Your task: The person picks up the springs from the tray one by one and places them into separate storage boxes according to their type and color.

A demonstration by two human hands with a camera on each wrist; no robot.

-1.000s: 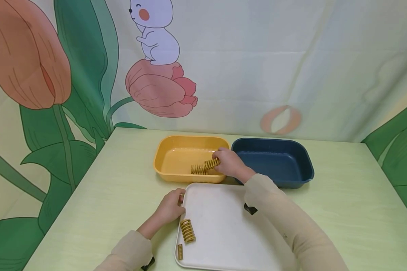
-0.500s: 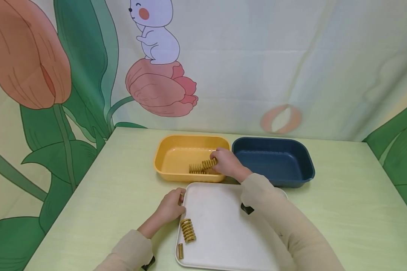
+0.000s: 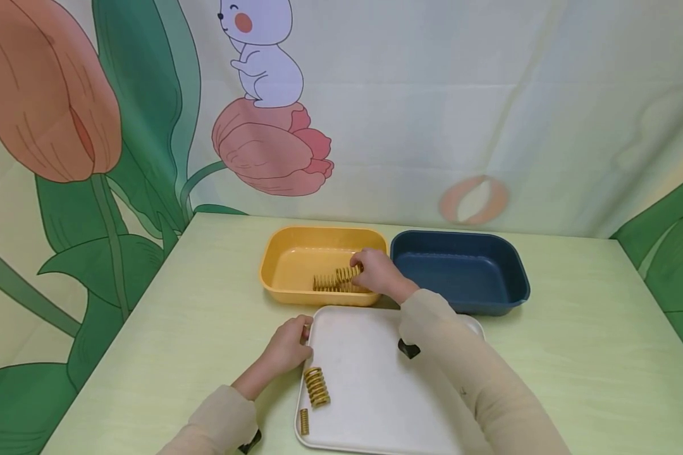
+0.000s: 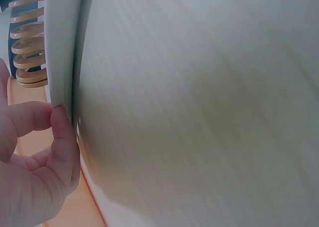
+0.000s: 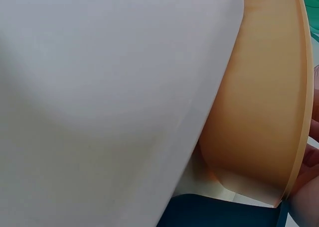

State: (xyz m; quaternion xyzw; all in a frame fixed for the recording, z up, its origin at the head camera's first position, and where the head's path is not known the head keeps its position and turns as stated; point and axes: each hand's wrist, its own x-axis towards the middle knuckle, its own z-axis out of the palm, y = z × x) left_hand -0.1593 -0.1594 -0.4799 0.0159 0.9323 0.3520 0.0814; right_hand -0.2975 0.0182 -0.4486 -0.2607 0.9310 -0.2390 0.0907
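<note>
My right hand (image 3: 378,272) reaches into the yellow bin (image 3: 284,297) and pinches one end of a brass-coloured coil spring (image 3: 346,275). More spring coils (image 3: 322,283) lie beside and under it on the bin's floor. My left hand (image 3: 284,346) grips the left rim of a white tray (image 3: 387,385); in the left wrist view its thumb and fingers (image 4: 62,137) pinch that rim. A thick gold spring (image 3: 317,387) and a small thin spring (image 3: 304,421) lie along the tray's left side. In the right wrist view, the bin wall (image 5: 264,87) hides most of the right hand.
A dark blue bin (image 3: 461,272) stands right of the yellow one, close beside it. Both sit at the back of the pale green table (image 3: 580,328), just behind the tray. A printed curtain (image 3: 398,114) hangs behind the table.
My right hand has moved slightly left and lowered the spring towards the bin's floor. The left hand stays on the tray rim.
</note>
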